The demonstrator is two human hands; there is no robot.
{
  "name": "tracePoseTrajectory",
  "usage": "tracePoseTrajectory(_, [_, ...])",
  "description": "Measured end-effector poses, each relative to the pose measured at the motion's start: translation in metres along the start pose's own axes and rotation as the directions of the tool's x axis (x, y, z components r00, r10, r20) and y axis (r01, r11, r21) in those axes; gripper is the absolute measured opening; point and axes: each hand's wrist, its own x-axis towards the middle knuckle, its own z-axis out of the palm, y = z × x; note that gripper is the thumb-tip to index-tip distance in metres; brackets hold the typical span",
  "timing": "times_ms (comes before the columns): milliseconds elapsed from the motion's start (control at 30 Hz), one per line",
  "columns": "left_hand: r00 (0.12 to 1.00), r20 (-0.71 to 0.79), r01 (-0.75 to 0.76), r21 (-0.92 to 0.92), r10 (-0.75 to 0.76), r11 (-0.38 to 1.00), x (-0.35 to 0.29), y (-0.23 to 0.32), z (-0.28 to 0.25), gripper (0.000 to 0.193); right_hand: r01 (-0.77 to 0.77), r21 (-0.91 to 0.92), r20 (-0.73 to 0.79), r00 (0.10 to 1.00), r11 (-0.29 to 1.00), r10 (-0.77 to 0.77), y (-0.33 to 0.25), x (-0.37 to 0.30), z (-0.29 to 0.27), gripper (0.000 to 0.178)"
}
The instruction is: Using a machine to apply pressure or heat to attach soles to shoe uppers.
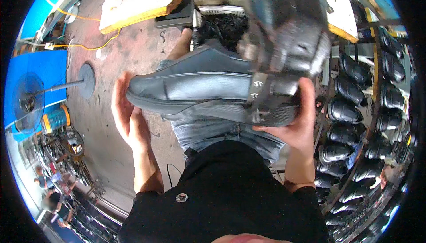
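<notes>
A black leather shoe (206, 85) lies sideways across the middle of the view, its thick sole towards my body. At its left end my left hand (128, 112) cups it, fingers curved round the tip. My right hand (299, 116) grips the other end, with the thumb up the side and fingers under the sole. A dark metal machine head (290, 34), partly blurred, stands over the shoe's right part and hides some of it. A dark strip with white marks (257, 94) crosses the shoe there; I cannot tell whether it belongs to the machine.
A white worktable (137, 8) with a yellow-brown edge spans the far side. Racks of black shoes (344, 110) line the right. A standing fan (29, 101) and its round base (86, 81) are at left, with a yellow cable (95, 48) beyond. Other people (55, 203) appear lower left.
</notes>
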Motion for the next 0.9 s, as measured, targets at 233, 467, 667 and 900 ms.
tracePoseTrajectory(233, [0.738,0.674,-0.519,0.555,0.014,0.65,0.024,0.099,0.081,0.096,0.05,-0.159,0.156,0.987,0.986,-0.025,-0.022,0.019,0.008,0.105])
tracePoseTrajectory(467, [0.711,0.703,-0.303,0.335,-0.023,0.892,0.035,0.06,0.11,0.085,-0.005,-0.357,0.147,0.987,0.934,0.062,-0.051,0.023,0.003,0.108])
tracePoseTrajectory(667, [0.788,0.538,0.356,-0.004,-0.299,0.934,0.001,0.025,0.105,0.091,0.022,-0.141,0.067,0.998,0.99,-0.013,-0.007,0.001,0.004,0.131])
tracePoseTrajectory(900, [0.828,0.547,0.271,-0.193,-0.126,0.943,-0.014,-0.004,0.113,0.107,-0.457,0.334,0.204,0.889,0.824,0.41,0.112,-0.081,0.037,0.118])
